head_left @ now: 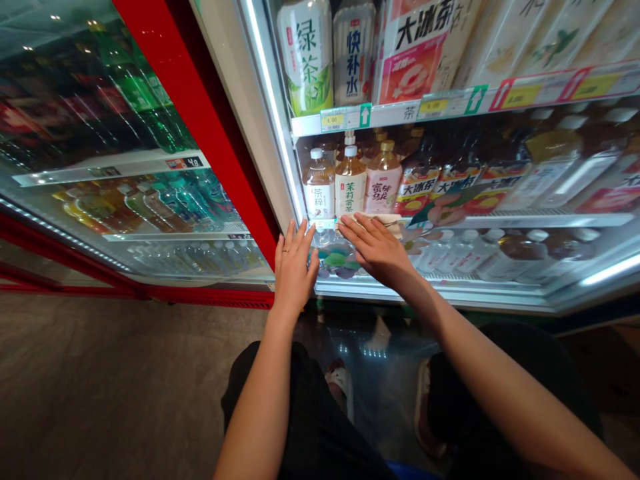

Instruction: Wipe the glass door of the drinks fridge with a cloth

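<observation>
My right hand holds a folded beige cloth flat against the glass door of a lit drinks fridge, fingers stretched over it. Part of the cloth is hidden under the palm. To its left, my left hand, with a ring on one finger, is open with fingers apart at the left edge of the door. Just above both hands, behind the glass, stand tea bottles, among them a white-labelled bottle and a pink-labelled bottle. Fruit and flower stickers show on the glass below.
A red-framed fridge with bottles on several shelves stands at the left. Large drink bottles fill the upper shelf, above price tags. My knees are bent before the door, and a sandal shows on the shiny dark floor.
</observation>
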Tool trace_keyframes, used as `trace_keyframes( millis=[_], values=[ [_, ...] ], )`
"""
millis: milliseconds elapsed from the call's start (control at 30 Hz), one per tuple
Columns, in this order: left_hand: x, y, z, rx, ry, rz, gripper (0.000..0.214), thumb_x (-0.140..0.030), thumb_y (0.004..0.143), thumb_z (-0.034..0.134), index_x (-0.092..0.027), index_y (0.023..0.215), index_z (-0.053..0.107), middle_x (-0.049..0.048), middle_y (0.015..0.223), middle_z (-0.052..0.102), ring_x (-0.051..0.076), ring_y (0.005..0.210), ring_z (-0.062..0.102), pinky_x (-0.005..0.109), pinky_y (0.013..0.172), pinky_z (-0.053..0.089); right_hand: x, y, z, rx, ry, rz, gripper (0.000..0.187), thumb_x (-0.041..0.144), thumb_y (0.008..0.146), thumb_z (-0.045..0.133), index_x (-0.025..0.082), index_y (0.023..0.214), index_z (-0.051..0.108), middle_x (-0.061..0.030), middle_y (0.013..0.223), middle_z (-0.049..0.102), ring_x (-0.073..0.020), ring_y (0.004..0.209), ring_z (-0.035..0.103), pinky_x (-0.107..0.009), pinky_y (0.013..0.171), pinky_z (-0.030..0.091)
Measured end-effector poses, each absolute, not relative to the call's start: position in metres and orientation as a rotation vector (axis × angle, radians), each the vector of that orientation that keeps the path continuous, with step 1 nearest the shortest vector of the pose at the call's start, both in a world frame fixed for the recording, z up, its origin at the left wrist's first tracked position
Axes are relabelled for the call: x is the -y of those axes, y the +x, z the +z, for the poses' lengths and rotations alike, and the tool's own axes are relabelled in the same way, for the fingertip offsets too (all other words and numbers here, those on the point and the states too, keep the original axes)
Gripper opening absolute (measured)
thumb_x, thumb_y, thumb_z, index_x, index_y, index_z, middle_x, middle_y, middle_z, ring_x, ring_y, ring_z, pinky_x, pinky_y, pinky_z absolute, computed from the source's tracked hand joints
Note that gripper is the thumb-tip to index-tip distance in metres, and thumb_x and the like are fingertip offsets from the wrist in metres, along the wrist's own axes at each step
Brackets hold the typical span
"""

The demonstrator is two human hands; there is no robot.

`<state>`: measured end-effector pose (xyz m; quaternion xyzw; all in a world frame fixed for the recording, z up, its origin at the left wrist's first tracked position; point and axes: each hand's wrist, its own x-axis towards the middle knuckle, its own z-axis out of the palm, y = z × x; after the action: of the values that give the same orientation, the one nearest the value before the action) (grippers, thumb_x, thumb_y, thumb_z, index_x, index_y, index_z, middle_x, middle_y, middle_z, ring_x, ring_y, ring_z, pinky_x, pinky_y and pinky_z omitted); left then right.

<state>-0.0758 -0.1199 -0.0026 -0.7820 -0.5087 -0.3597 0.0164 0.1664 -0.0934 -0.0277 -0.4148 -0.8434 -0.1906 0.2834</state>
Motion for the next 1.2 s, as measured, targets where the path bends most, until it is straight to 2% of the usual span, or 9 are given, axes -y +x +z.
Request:
trace_keyframes(
  millis=[167,433,700,833,933,1200],
  values=[
    [0.118,-0.069,-0.005,1.551,-2.447,-1.065,0.053,-0.023,0.111,0.046,-0.028,0.164,0.05,0.0055,0.177,0.044,0.027,0.171,0.026,0.057,0.14,0.024,0.089,0.164,-0.015,2.293,-1.117,-0.459,0.096,0.009,0.099,0.057,0.029,0.18,0.011,-0.0002,0.181,0.032,-0.0253,0.169,0.032,-0.052,0.14,0.03],
    [0.115,-0.063,-0.007,1.496,-2.451,-1.07,0.055,-0.02,0.11,0.048,-0.029,0.165,0.049,0.0062,0.177,0.045,0.027,0.17,0.029,0.059,0.139,0.026,0.095,0.187,-0.025,2.285,-1.124,-0.503,0.102,0.005,0.096,0.058,0.032,0.18,0.006,0.0021,0.181,0.034,-0.0233,0.168,0.034,-0.05,0.139,0.032],
    [0.112,-0.059,-0.009,1.465,-2.469,-1.052,0.055,-0.021,0.111,0.048,-0.027,0.165,0.049,0.007,0.176,0.046,0.028,0.17,0.03,0.059,0.138,0.028,0.095,0.186,-0.021,2.292,-1.128,-0.535,0.093,0.007,0.098,0.057,0.026,0.179,0.017,-0.0016,0.18,0.036,-0.0246,0.169,0.033,-0.05,0.139,0.031],
    [0.111,-0.055,-0.008,1.444,-2.453,-1.046,0.054,-0.018,0.109,0.049,-0.025,0.163,0.05,0.0078,0.176,0.046,0.027,0.17,0.031,0.057,0.138,0.029,0.098,0.198,-0.023,2.292,-1.135,-0.556,0.095,0.004,0.097,0.054,0.029,0.18,0.014,0.0005,0.18,0.037,-0.0225,0.168,0.035,-0.049,0.139,0.033],
    [0.111,-0.052,-0.008,1.416,-2.448,-1.054,0.055,-0.016,0.109,0.05,-0.025,0.163,0.051,0.008,0.175,0.047,0.027,0.169,0.032,0.058,0.138,0.029,0.098,0.201,-0.021,2.206,-1.178,-0.567,0.095,0.005,0.098,0.054,0.03,0.18,0.012,-0.0001,0.18,0.037,-0.0244,0.168,0.034,-0.052,0.139,0.032],
    [0.109,-0.045,-0.011,1.359,-2.457,-1.077,0.057,-0.016,0.108,0.051,-0.028,0.164,0.049,0.007,0.174,0.049,0.027,0.168,0.034,0.059,0.137,0.031,0.102,0.202,-0.019,2.278,-1.152,-0.536,0.094,0.005,0.096,0.056,0.027,0.179,0.019,-0.0025,0.179,0.039,-0.0258,0.167,0.036,-0.052,0.138,0.033]
  ],
)
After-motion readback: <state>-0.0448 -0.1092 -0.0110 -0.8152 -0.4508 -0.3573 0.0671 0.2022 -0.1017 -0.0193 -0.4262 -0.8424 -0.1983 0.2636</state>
